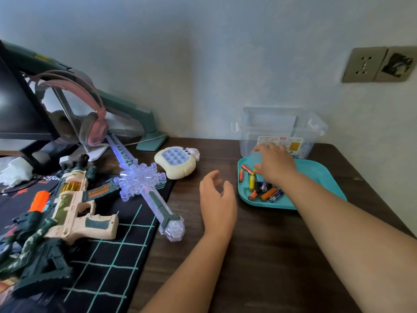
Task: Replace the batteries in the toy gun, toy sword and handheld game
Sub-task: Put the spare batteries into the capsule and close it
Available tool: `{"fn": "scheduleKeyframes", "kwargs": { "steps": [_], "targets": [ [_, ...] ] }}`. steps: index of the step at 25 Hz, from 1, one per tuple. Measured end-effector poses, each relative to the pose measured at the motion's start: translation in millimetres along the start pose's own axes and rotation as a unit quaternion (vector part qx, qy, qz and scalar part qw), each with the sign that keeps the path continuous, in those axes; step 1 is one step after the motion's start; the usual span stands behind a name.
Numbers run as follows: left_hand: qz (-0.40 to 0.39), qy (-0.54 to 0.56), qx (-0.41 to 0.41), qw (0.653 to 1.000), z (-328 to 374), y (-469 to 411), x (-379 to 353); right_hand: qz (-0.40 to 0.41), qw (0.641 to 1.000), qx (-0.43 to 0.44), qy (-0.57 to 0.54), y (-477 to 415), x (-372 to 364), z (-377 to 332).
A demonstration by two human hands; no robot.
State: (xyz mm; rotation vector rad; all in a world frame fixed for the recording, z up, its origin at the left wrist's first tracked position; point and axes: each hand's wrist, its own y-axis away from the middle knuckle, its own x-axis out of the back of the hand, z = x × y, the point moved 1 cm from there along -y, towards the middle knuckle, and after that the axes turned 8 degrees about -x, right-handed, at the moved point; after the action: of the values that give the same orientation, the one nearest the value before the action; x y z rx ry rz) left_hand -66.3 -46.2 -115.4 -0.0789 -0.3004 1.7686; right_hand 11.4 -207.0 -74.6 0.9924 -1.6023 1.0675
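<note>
Left hand [217, 199]: over the dark table [259, 256], fingers loosely curved and a little apart, holding nothing.
Right hand [276, 164]: stretched over the teal tray [320, 175], fingers bent down toward the batteries [262, 189]; pinching one or not, cannot tell, fingertips hidden.
Batteries: loose in the tray, under the right hand and on its near side; orange, yellow and dark ones.
Handheld game [176, 162]: flat on the table, beyond the left hand and a little to its left, apart from it.
Toy sword [144, 181]: left of the left hand, lying diagonally, clear and lit blue, handle end nearest the left wrist.
Toy gun [74, 208]: further left, past the sword, on the black mat [112, 263], one end meeting the sword's guard.
Clear box [277, 125]: just beyond the right hand, behind the tray.
</note>
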Motion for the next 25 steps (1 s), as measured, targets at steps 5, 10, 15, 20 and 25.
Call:
{"fn": "scheduleKeyframes", "kwargs": {
  "steps": [5,10,15,20,25],
  "targets": [
    [-0.072,0.001,-0.063,0.995,-6.7,1.0,-0.6,-0.032,0.91,0.002,-0.413,67.6,22.6,-32.9],
    [-0.039,0.054,-0.048,0.997,-11.2,-3.6,2.1,-0.027,0.915,0.032,-0.402,109.1,14.8,-35.6],
    [-0.044,0.082,-0.013,0.996,-12.8,-10.2,0.7,0.017,0.969,-0.08,-0.235,78.1,4.2,23.6],
    [-0.1,0.103,0.004,0.99,-3.1,-11.4,2.0,-0.053,0.988,-0.01,-0.148,76.7,-5.9,25.3],
    [-0.125,0.158,0.048,0.978,-2.5,-15.8,8.5,-0.049,0.983,-0.031,-0.173,76.9,0.2,29.9]
  ]
}}
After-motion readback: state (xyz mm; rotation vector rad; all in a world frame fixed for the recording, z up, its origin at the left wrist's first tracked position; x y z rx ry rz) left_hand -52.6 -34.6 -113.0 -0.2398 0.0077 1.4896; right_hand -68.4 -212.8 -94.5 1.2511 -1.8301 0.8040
